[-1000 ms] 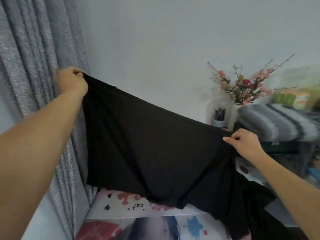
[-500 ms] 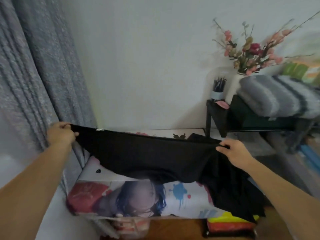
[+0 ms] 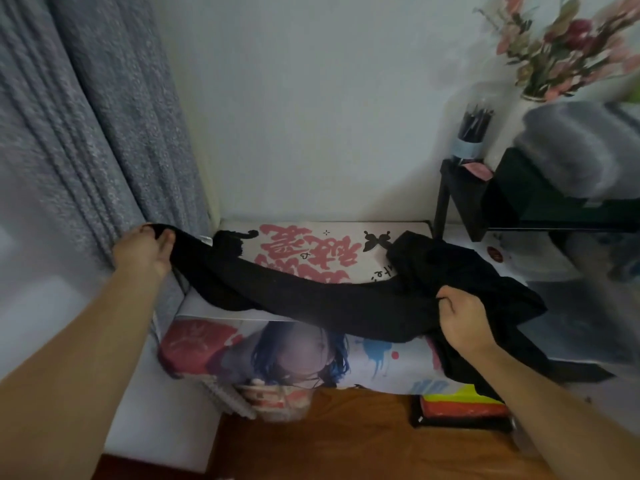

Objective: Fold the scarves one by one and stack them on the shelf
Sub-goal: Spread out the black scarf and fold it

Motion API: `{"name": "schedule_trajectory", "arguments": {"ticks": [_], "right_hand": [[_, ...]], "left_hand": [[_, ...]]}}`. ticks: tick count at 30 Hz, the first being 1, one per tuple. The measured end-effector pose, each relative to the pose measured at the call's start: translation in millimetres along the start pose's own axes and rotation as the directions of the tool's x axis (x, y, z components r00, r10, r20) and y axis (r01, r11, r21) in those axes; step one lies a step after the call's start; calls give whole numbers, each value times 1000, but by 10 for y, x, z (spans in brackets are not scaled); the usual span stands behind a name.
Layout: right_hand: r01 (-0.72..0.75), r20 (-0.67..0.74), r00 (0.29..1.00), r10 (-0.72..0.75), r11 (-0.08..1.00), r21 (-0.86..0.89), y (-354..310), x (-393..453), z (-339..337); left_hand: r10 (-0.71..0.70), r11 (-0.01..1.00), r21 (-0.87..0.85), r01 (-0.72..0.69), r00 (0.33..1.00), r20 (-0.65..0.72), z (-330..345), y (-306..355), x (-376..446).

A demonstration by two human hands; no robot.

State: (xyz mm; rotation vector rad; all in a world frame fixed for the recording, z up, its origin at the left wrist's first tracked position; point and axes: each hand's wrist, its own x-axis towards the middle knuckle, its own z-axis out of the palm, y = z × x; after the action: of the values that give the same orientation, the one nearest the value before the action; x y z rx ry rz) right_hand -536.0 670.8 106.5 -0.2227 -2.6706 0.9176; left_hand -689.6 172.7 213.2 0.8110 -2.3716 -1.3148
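Item: black scarf (image 3: 322, 306), stretched across the middle of the frame above the printed surface (image 3: 311, 247), its right portion bunched and draping toward the lower right. I log my left hand (image 3: 145, 252) at centre left, beside the grey curtain (image 3: 86, 133), fingers curled round one end of the cloth. My right hand (image 3: 462, 320) at centre right grips the gathered fabric in a closed fist. Upper right: dark shelf (image 3: 460, 188) bearing a blurred grey folded scarf (image 3: 581, 147), a pen cup (image 3: 471, 136) and a vase of pink flowers (image 3: 561, 43). Bottom: brown wooden floor (image 3: 346, 438).
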Motion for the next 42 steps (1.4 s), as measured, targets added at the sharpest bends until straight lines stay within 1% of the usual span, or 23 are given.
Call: {"name": "schedule_trajectory", "arguments": {"ticks": [1, 2, 4, 5, 6, 8, 10, 11, 13, 15, 17, 20, 22, 23, 24, 26, 27, 29, 32, 34, 36, 39, 42], "right_hand": [[100, 23, 995, -98, 991, -92, -28, -22, -5], [200, 103, 978, -182, 958, -207, -47, -43, -18], [366, 295, 919, -262, 845, -390, -29, -51, -65], [408, 323, 902, -285, 806, -429, -4, -42, -109], [415, 301, 903, -307, 805, -424, 34, -36, -161], [357, 215, 930, -297, 868, -345, 77, -43, -268], [328, 198, 939, -282, 907, -264, 83, -69, -335], [336, 219, 932, -290, 916, -217, 68, -101, -352], [381, 263, 905, -334, 911, -154, 12, -180, -379], [444, 359, 855, -374, 886, -134, -5, -247, -392], [455, 493, 792, -360, 886, -84, 5, -308, -362], [319, 636, 738, -225, 947, -34, 46, -413, -246], [233, 678, 724, -127, 970, -68, 110, -492, -126], [203, 675, 734, -82, 974, -103, 136, -541, -65], [171, 644, 763, -48, 977, -131, 148, -590, -15], [88, 502, 864, -16, 989, -121, 156, -663, 59], [36, 413, 911, 5, 995, -89, 142, -684, 76], [-76, 260, 963, 79, 997, -22, 93, -677, 59], [-212, 140, 968, 207, 977, 20, 86, -504, -81], [-215, 62, 974, 216, 976, -16, 78, -299, -250], [-216, -36, 976, 217, 976, 17, -22, -66, -470], [-213, -164, 955, 249, 954, 211, -288, 356, -794], [-60, -332, 908, 257, 863, 502, -694, 753, -1143]], "left_hand": [[38, 998, 42, -38, 999, -3, -25, 61, -8], [40, 999, -12, -40, 999, 22, -66, 121, -3], [-70, 978, -189, 85, 994, 87, -118, 178, 18], [-89, 966, -237, 107, 992, 86, -146, 140, 76], [-86, 979, -181, 95, 995, 55, -150, 105, 133], [61, 997, 48, -59, 997, -39, -198, 48, 198], [24, 999, -24, -26, 996, -87, -257, 34, 212], [41, 999, -3, -42, 997, -69, -255, -1, 247], [-3, 999, -40, -1, 995, -95, -252, -18, 274], [70, 994, 93, -64, 996, -57, -232, -37, 301], [124, 989, 93, -117, 989, -79, -213, -31, 302], [75, 996, 47, -74, 997, -26, -159, -96, 460], [53, 998, 15, -53, 998, -15, -141, -74, 443], [20, 999, -33, -21, 999, -27, -125, -20, 356], [5, 993, -117, -10, 999, -40, -124, 38, 272], [-37, 909, -413, 51, 998, 42, -143, 196, 98], [-87, 854, -506, 121, 992, 92, -138, 250, 47], [-112, 780, -606, 153, 988, 106, -174, 256, 40], [-56, 798, -598, 76, 997, 53, -248, 163, 11], [-21, 818, -575, 36, 999, 33, -275, 88, -33], [-8, 824, -565, 35, 999, 50, -268, 22, -73], [1, 806, -591, 14, 1000, 25, -277, 14, -101], [10, 801, -597, -30, 999, -36, -322, 165, -46]]}}
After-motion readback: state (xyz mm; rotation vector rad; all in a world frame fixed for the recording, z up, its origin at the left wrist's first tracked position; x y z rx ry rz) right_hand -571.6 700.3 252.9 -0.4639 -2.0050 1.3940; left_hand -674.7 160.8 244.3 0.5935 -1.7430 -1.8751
